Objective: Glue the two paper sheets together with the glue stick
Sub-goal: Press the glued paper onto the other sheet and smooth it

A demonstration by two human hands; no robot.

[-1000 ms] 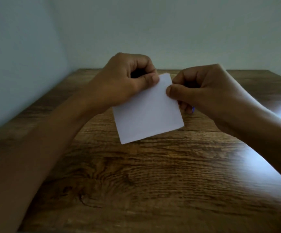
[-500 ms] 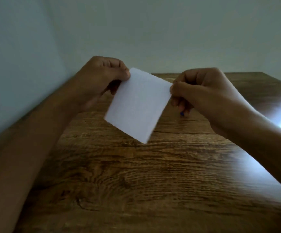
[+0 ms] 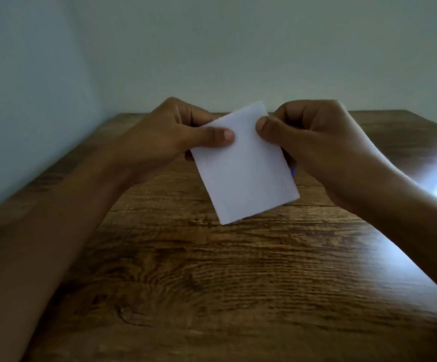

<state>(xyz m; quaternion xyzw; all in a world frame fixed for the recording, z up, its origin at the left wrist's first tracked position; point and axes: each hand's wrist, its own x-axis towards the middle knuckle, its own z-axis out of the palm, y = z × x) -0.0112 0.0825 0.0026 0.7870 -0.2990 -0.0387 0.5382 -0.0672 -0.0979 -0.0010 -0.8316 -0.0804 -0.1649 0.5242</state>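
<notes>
- Since half a second ago, the white paper (image 3: 243,163) has swung from leaning left to leaning right, and the left hand (image 3: 167,134) has slid inward so both thumbs now sit close together on its upper part.
- I see the paper held up above the tabletop (image 3: 212,283), not touching it, with its face turned toward me.
- Its top corner rises between the two hands; its lowest corner points down and slightly left.
- I cannot tell whether this is one sheet or two pressed together; a faint second edge shows along the lower right side.
- My left grip is a pinch: the thumb lies flat across the paper's upper left edge, with the fingers curled behind it.
- The right hand (image 3: 316,142) pinches the upper right edge in the same way, thumb in front and fingers behind.
- A small sliver of blue (image 3: 293,170) peeks out under the right hand, just beside the paper's right edge; I cannot tell what it is.
- The tabletop is dark brown wood with strong grain, and bright light glares off its right side.
- Pale plain walls (image 3: 212,48) stand behind and to the left, meeting in a corner.
- Both forearms reach in from the lower corners of the view.
</notes>
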